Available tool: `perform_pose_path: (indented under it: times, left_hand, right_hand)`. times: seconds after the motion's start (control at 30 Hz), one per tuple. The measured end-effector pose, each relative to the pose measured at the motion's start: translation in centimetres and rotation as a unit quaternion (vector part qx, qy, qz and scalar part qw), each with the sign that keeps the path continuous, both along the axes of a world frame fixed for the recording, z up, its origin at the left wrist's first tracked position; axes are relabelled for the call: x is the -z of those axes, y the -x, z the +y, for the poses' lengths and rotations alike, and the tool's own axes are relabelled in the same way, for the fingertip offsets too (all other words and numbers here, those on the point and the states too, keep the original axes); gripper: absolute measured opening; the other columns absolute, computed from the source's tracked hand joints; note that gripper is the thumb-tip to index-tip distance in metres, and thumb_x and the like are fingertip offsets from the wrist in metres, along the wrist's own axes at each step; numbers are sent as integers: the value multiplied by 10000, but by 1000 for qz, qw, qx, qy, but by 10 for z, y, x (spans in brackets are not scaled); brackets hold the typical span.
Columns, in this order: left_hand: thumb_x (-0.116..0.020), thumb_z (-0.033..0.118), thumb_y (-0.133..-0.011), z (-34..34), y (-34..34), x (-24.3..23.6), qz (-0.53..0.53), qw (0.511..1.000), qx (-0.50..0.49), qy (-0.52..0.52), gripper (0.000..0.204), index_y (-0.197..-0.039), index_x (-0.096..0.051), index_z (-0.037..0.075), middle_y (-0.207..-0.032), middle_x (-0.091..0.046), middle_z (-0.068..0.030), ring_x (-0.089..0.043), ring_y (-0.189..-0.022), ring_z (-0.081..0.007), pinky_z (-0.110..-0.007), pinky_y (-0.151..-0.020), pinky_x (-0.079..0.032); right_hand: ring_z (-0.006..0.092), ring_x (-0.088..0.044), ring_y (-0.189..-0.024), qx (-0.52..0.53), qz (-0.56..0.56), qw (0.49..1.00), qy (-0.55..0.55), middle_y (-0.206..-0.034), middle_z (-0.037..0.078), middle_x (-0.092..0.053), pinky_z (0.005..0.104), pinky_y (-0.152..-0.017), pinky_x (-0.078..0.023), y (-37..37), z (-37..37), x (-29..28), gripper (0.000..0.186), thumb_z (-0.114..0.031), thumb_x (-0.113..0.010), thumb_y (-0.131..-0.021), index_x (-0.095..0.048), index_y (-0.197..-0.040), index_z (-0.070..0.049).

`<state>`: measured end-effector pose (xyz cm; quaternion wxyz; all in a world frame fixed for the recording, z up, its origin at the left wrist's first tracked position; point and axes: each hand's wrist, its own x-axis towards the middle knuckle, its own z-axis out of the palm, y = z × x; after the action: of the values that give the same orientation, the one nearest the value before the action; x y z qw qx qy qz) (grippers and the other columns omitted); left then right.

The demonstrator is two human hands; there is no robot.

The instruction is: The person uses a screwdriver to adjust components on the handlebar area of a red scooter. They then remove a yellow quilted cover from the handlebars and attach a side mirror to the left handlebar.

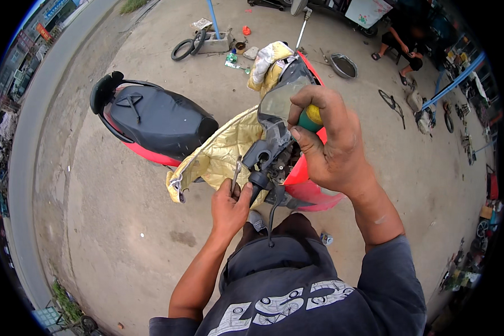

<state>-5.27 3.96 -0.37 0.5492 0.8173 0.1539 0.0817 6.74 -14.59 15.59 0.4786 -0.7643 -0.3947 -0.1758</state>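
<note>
Evidently, as the head view records, work is in hand at the handlebar [259,179] of a red scooter [298,172], which stands on concrete ground [117,224] directly before the person, its black seat [157,120] to the left and its front bodywork [313,197] to the right. The left hand [229,208] has its grip closed on a slim metal tool [237,172] that points away from the person; the thumb lies against or just beside the handlebar's black near end, and contact cannot be confirmed. The right hand [337,148] is raised over the front bodywork, its grip curled around a green-and-yellow handle [311,119]; the rest of that item is hidden, so its kind cannot be certified. Between the hands, mechanical fittings [283,167] lie exposed. A yellow quilted cover [224,148] hangs between handlebar and seat. Judgement: the step appears to be hand-tool work on those fittings, unfinished as found. A next move would call for the left hand to steady the handlebar, and for either tool to be seated squarely before force is applied, without scuffing the red panels.
</note>
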Motion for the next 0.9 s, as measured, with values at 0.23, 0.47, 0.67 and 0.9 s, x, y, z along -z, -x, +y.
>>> perform_pose_path:
  times: [0.23,0.47,0.67,0.9]
  left_hand:
    - [-761,199,-925,-4,-4,-8,-5,1000,-5,-13,432,-714,-431,18,-579,-440,-69,-382,-559,-142,-363,-509,-349]
    - [-755,158,-929,-4,-2,-9,2,1000,-5,13,447,-710,-391,18,-599,-371,-31,-314,-608,-112,-356,-517,-289]
    - [-763,243,-923,-1,0,-2,1,1000,-11,-3,436,-715,-459,10,-564,-488,-105,-420,-510,-185,-385,-499,-382]
    - [-762,156,-928,-6,-2,-6,-4,1000,-9,15,442,-715,-397,24,-597,-383,-33,-325,-604,-111,-342,-513,-302]
  right_hand:
    - [283,-665,-843,34,15,999,-6,-952,135,-627,369,-748,-535,0,-2,2,504,150,-668,-801,-543,-1260,-18]
    - [288,-667,-805,13,-10,1000,-3,-951,142,-630,352,-725,-532,-3,-5,6,503,141,-672,-804,-540,-1264,-12]
    - [294,-679,-794,75,-39,996,-3,-966,148,-650,371,-717,-542,6,4,10,499,126,-684,-808,-537,-1268,0]
    - [300,-698,-817,83,-12,996,-2,-1009,172,-658,375,-723,-562,3,1,11,490,117,-690,-830,-537,-1282,6]
